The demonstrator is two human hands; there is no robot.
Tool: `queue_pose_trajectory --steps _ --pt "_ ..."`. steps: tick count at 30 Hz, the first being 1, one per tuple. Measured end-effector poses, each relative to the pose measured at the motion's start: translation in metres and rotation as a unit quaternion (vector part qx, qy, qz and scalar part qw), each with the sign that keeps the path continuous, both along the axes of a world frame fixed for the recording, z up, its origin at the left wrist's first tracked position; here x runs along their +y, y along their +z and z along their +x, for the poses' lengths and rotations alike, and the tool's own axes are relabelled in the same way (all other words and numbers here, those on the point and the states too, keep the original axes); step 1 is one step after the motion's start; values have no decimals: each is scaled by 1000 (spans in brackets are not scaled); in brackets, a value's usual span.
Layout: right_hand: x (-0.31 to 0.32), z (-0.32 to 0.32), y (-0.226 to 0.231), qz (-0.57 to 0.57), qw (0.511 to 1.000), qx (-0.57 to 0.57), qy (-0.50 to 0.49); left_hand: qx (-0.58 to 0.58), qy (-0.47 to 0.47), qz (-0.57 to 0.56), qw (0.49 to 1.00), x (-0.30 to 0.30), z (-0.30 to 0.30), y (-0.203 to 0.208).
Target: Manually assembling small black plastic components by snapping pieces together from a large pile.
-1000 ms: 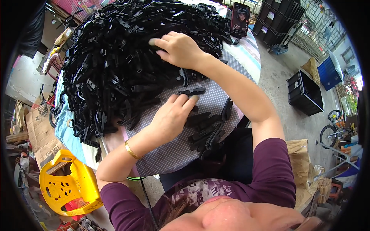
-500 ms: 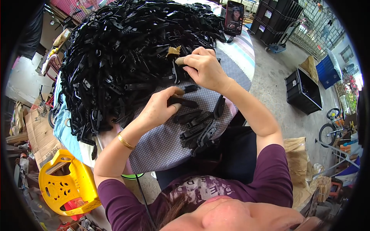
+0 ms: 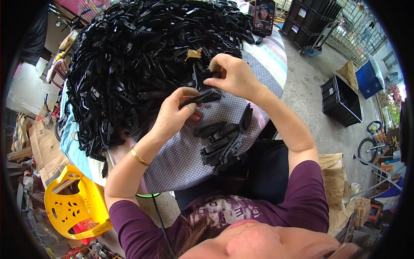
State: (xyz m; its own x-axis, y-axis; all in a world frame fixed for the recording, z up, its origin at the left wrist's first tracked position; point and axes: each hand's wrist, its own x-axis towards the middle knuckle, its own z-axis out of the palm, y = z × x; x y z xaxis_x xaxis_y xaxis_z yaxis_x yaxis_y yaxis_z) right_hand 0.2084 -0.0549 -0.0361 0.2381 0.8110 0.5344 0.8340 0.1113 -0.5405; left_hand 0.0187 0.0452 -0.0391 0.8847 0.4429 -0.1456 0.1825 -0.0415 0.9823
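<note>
My left hand [image 3: 174, 113] is closed on a long black plastic strap piece [image 3: 202, 99], which points right over the grey dotted tablecloth. Tan wrap covers part of its fingers. My right hand [image 3: 233, 77] is bent at the right edge of a large heap of black plastic strap pieces [image 3: 129, 56]. Its thumb and wrapped forefinger curl around something dark that I cannot make out. Nearer to me on the cloth lies a small group of similar black pieces [image 3: 222, 146]. A torn brown scrap [image 3: 194, 54] rests on the heap.
A phone [image 3: 263, 17] stands at the table's far edge. A yellow plastic chair [image 3: 73, 207] is at the left. On the floor to the right are a black crate [image 3: 342, 100], a blue bin [image 3: 368, 82] and stacked black crates [image 3: 308, 19] on a trolley.
My left hand has raised and turned the black strap piece, now held higher and to the right. My right forefinger has drawn back from the heap and curled toward the thumb.
</note>
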Motion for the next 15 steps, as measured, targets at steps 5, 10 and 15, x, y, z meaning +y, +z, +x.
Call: queue_pose_trajectory --steps 5,10,15 --pt "2 -6 2 43 986 162 6 -38 36 -54 997 2 0 0" --pt "2 -5 -1 -27 962 270 29 -32 59 -65 996 2 -1 0" --pt "0 -14 -3 -63 900 425 76 -85 89 -96 988 0 0 -3"
